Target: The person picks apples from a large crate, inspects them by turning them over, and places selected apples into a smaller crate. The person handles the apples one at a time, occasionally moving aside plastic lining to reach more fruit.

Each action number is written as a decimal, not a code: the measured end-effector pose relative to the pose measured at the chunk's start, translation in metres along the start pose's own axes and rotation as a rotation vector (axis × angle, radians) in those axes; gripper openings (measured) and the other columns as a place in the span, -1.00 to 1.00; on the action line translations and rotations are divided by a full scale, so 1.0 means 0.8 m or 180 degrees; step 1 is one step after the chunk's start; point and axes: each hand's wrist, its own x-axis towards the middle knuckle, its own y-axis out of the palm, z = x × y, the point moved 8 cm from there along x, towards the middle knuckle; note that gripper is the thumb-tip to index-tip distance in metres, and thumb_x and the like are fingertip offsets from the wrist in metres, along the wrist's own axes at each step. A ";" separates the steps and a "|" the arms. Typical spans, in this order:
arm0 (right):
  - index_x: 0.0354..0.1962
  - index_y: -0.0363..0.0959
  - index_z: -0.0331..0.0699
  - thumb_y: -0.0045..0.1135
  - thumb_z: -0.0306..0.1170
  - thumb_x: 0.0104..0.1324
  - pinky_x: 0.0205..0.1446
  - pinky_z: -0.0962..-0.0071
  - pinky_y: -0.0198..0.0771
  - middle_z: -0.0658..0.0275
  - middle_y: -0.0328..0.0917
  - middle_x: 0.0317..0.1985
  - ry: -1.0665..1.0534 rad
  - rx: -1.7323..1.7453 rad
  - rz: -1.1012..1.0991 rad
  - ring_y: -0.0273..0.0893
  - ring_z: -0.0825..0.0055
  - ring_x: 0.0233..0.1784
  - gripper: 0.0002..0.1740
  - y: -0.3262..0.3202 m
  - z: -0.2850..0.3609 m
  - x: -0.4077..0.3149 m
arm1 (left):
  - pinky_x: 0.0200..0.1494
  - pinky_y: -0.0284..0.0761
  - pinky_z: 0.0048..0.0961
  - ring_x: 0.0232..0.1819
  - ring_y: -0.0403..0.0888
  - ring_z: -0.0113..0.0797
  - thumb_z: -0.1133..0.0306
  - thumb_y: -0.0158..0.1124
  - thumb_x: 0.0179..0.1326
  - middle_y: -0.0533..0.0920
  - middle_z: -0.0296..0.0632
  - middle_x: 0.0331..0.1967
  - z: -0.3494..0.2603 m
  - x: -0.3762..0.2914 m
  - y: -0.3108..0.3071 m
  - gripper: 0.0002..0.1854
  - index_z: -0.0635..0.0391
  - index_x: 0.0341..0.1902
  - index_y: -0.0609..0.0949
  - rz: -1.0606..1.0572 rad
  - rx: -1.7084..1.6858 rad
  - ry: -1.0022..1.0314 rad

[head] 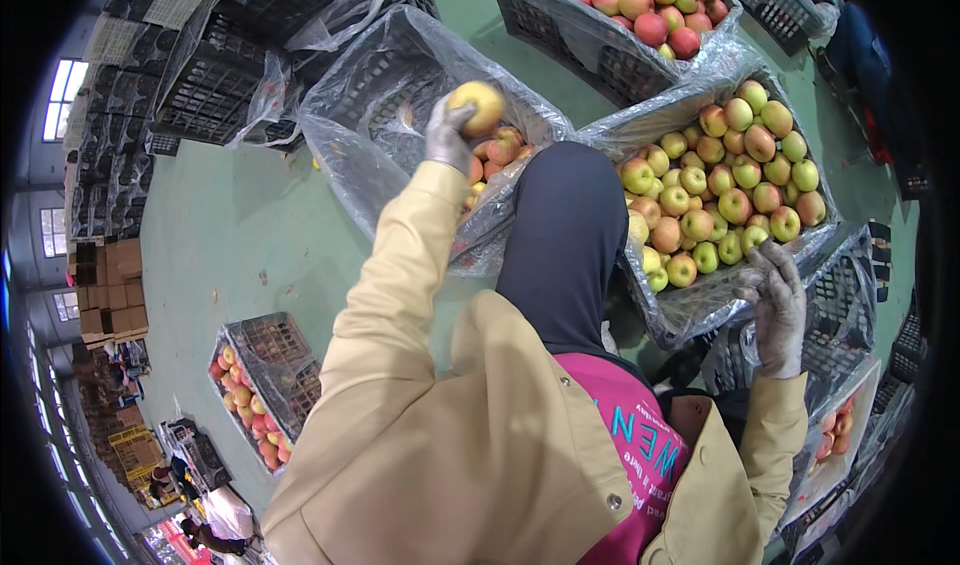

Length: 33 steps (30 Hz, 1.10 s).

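My left hand (450, 131), in a whitish glove, grips a yellow apple (478, 108). It is above a plastic-lined crate (352, 107), whose right end holds several reddish apples (504, 148). My right hand (776, 306), in a smudged glove, has its fingers apart and holds nothing that I can see. Its fingertips are over the near rim of a second lined crate (675, 313), close to a green apple (754, 238); whether they touch it I cannot tell. That crate is filled with green and red-blushed apples (720, 182). My knee (566, 212) is between the two crates.
A crate of redder apples (637, 9) stands at the far side. Stacked black crates (217, 77) rise at the upper left. Another apple crate (259, 385) sits on the green floor at left. Cardboard boxes (112, 287) and people (210, 539) are farther off.
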 end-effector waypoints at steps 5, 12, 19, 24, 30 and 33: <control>0.09 0.18 -0.41 -0.04 -0.31 0.26 -0.16 0.54 0.44 0.09 0.39 -0.02 -0.0064 0.0006 -0.0266 0.50 0.48 -0.18 -0.50 -0.047 0.010 0.000 | -0.28 0.52 -0.30 -0.33 0.55 -0.22 0.42 0.28 -0.18 0.57 -0.09 -0.27 0.090 0.041 -0.201 -0.55 0.16 -0.10 0.51 -0.0819 0.2615 -0.0934; 0.05 0.22 -0.43 -0.03 -0.35 0.26 -0.16 0.51 0.47 0.08 0.44 -0.08 -0.0325 0.0230 -0.0640 0.51 0.48 -0.21 -0.54 -0.115 0.046 0.015 | -0.45 0.40 -0.48 -0.49 0.47 -0.41 0.54 0.25 -0.19 0.57 -0.17 -0.44 0.059 0.122 -0.214 -0.65 0.22 -0.19 0.55 -0.1017 0.3018 0.0325; 0.05 0.18 -0.45 -0.07 -0.34 0.28 -0.15 0.45 0.50 0.02 0.40 -0.03 -0.0572 0.0580 -0.0961 0.52 0.43 -0.21 -0.54 -0.158 0.049 0.022 | -0.18 0.50 -0.47 -0.19 0.54 -0.33 0.58 0.23 0.00 0.57 -0.11 -0.21 -0.016 0.108 0.199 -0.68 0.27 -0.10 0.53 0.1322 0.1656 0.1134; 0.04 0.19 -0.45 -0.06 -0.36 0.26 -0.15 0.46 0.50 0.03 0.42 -0.07 -0.0653 0.0633 -0.1026 0.52 0.43 -0.21 -0.54 -0.180 0.057 0.013 | -0.05 0.42 -0.53 -0.16 0.52 -0.46 0.39 0.29 0.01 0.61 -0.24 -0.25 0.177 0.011 0.418 -0.72 0.13 -0.15 0.58 0.3325 0.3026 0.0417; 0.07 0.19 -0.43 -0.06 -0.33 0.27 -0.11 0.49 0.46 0.06 0.42 -0.06 -0.0558 0.0412 -0.1059 0.52 0.46 -0.20 -0.53 -0.188 0.056 0.011 | 0.00 0.40 -0.37 -0.15 0.55 -0.18 -0.05 0.25 -0.03 0.60 -0.08 -0.20 0.394 -0.054 0.510 -0.50 0.05 -0.11 0.57 0.4148 0.4563 0.0236; 0.02 0.24 -0.45 -0.06 -0.36 0.25 -0.16 0.53 0.44 0.07 0.45 -0.11 -0.0568 0.0473 -0.1117 0.51 0.49 -0.26 -0.57 -0.188 0.055 0.010 | 0.06 0.34 -0.27 -0.06 0.49 -0.06 -0.32 0.20 -0.16 0.57 -0.03 -0.14 0.458 -0.086 0.520 -0.32 0.01 -0.16 0.57 0.4455 0.5173 0.0574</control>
